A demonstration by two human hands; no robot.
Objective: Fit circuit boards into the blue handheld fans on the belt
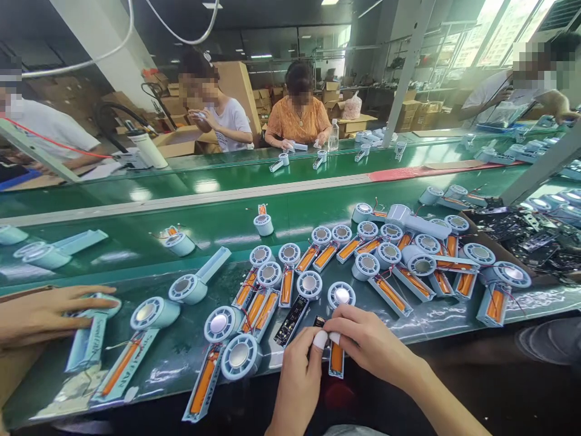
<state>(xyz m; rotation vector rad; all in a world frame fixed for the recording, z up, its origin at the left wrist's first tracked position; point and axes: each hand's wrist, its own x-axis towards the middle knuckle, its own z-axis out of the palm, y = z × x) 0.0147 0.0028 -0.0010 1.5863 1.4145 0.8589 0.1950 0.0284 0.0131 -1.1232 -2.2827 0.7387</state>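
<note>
Left hand: thumb and forefinger of the left hand [297, 378] closed together beside the fan; exactly what they pinch is hidden.
Right hand: thumb and forefinger of the right hand [370, 342] also together, across the handle's upper end; their grip on anything is hidden.
Finger covers: 1 white finger cover [319, 339] on the left thumb, another white tip close beside it.
Fan in work: the fan [341, 295] sits at the worktop's near edge, head away from the person, orange cell [336, 361] showing below the fingers.
Dark board: the end of a dark board [320, 321] shows just above the left fingertips.
Step in hand: apparently fine 2-handed joining work between board and handle.
Next move: seems to call for a steady handle and no tug on any wires there.
Left of these: 1 fan with a long circuit board [291, 321].
Farther right: heaped dark parts [521, 236].
Far left: a co-worker's hand [59, 312] on another fan.
</note>
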